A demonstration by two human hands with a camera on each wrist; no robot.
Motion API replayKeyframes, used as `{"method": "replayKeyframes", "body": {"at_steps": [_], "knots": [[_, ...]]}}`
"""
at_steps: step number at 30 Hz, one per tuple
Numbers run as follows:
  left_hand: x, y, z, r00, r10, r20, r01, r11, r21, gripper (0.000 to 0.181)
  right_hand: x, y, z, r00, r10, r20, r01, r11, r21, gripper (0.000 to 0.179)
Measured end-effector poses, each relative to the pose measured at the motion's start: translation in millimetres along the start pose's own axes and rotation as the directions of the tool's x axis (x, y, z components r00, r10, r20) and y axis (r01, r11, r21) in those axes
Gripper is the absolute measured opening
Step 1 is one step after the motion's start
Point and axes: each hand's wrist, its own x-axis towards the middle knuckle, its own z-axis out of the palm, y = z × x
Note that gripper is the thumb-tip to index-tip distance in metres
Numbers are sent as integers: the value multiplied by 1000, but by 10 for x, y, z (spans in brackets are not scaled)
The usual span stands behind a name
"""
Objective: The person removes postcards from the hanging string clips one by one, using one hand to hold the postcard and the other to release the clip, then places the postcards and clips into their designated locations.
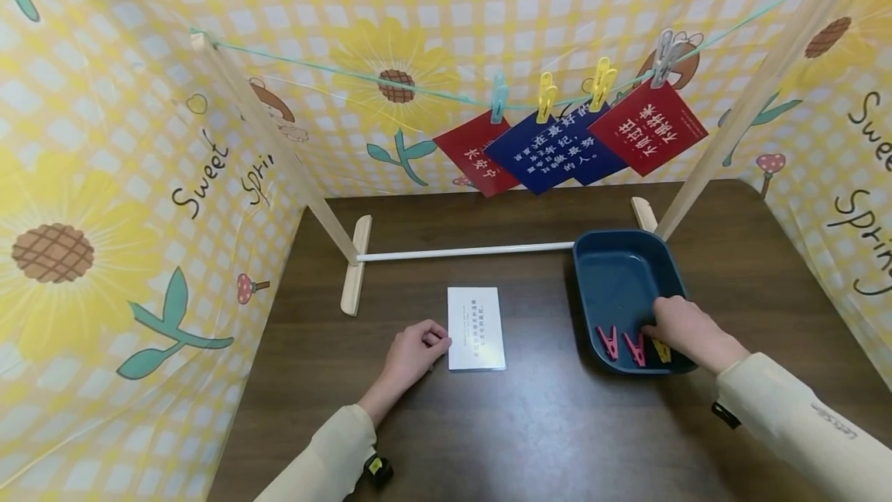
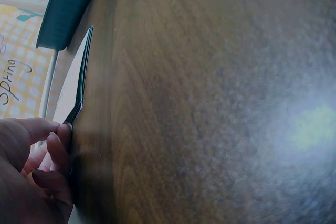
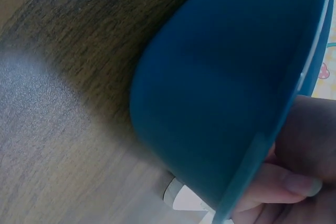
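A white card (image 1: 477, 329) with printed characters lies on the table. My left hand (image 1: 416, 353) pinches its near left edge between thumb and fingers; in the left wrist view the card (image 2: 73, 80) shows nearly edge-on, dark underneath. My right hand (image 1: 688, 329) reaches down inside a dark blue bin (image 1: 584, 285). Its fingertips are right at a yellow clothespin (image 1: 662, 351), partly covered by the hand; I cannot tell whether they grip it. Two pink clothespins, one at the left (image 1: 608, 343) and one beside the fingers (image 1: 635, 348), lie in the bin. The bin wall (image 3: 210, 87) hides most fingers in the right wrist view.
Behind, a wooden frame with posts (image 1: 279, 149) carries a green string (image 1: 313, 63). Red cards (image 1: 650, 128) and blue cards (image 1: 540, 152) hang there from clothespins (image 1: 499, 99). A white rod (image 1: 467, 252) joins the posts low down. Patterned cloth (image 1: 104, 99) surrounds the table.
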Motion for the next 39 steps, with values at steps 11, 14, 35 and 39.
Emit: {"method": "replayKeyframes", "body": {"at_steps": [11,14,35,39], "knots": [[10,40,-11,1000,-4,-15,5,1000,10,7,17,-34,-10,1000,4,-5,-4,1000,8,28],[14,44,-18,1000,-9,-12,9,1000,4,8,15,-36,-5,1000,9,-1,-9,1000,12,28],[15,21,1,1000,-2,-21,1,1000,-27,13,-59,-38,-50,1000,2,-13,-2,1000,3,29],[8,29,-6,999,-5,-36,4,999,-31,11,-82,-36,-58,999,-19,-50,19,1000,5,28]]}}
